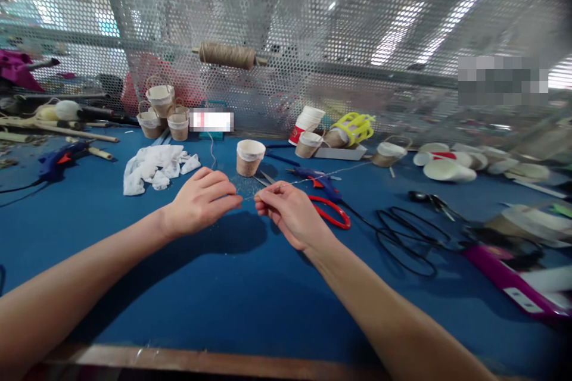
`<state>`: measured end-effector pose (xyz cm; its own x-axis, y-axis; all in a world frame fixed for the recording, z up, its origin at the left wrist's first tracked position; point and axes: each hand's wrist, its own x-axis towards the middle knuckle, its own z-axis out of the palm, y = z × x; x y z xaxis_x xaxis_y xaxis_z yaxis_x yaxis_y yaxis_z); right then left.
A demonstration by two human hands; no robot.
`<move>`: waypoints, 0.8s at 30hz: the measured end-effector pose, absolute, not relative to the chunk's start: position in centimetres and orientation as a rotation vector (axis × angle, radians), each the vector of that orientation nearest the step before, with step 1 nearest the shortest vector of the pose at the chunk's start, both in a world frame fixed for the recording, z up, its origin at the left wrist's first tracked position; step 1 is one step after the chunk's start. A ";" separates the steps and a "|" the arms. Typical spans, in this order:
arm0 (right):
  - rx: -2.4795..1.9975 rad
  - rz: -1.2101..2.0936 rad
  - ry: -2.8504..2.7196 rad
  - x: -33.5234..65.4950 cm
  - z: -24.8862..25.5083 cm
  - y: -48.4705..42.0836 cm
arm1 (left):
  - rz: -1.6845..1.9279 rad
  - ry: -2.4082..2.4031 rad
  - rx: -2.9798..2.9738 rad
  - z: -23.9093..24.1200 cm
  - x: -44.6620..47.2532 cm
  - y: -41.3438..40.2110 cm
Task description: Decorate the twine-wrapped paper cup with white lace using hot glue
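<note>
Both my hands are over the middle of the blue table, fingertips nearly meeting. My right hand (292, 211) pinches a thin length of twine (344, 170), which trails off to the right. My left hand (203, 199) has its fingers bent and pressed together. A strand passes behind it and a faint line bridges the gap to the right hand; its fingertips are partly hidden. Just beyond them stands a small burlap-wrapped cup (249, 165) with a white rim. Red-handled scissors (333, 214) lie partly behind my right hand, beside a blue glue gun (324, 186).
Left are crumpled white cloth (149, 169), another glue gun (60, 159) and handled cups (161, 100). A twine spool (227, 55) hangs on the mesh screen (286, 0). Right are paper cups (449, 169), black cable (402, 244) and a purple box (509, 280).
</note>
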<state>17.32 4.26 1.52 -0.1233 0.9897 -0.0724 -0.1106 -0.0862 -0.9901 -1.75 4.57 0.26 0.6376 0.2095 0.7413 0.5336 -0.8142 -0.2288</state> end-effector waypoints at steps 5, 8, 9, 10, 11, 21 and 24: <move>-1.075 1.197 -1.264 16.9 1.5 3.7 | -1.704 -1.653 -2.748 -0.5 -0.1 3.7; -1.064 1.022 -1.381 16.9 1.4 3.6 | -1.703 -1.903 -2.890 -0.8 0.7 3.4; -1.076 1.037 -1.371 16.9 1.3 3.7 | -1.671 -1.886 -2.923 -0.8 0.7 3.4; -1.091 1.074 -1.340 17.0 1.3 3.9 | -1.664 -1.899 -2.936 -0.8 0.6 3.5; -1.106 1.119 -1.298 17.2 1.3 4.1 | -1.669 -1.889 -2.918 -0.7 0.4 3.6; -1.152 1.410 -1.184 17.8 1.8 4.9 | -1.064 -0.560 -2.316 -0.2 -2.5 5.0; -1.141 1.391 -1.200 17.5 1.8 4.5 | -1.141 -0.612 -2.362 -0.1 -2.1 4.7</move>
<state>17.54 4.55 1.78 -0.1243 0.9899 -0.0678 -0.0779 -0.0778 -0.9939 -2.08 4.68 -0.12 0.5608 0.1954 0.8046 0.5621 -0.8033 -0.1968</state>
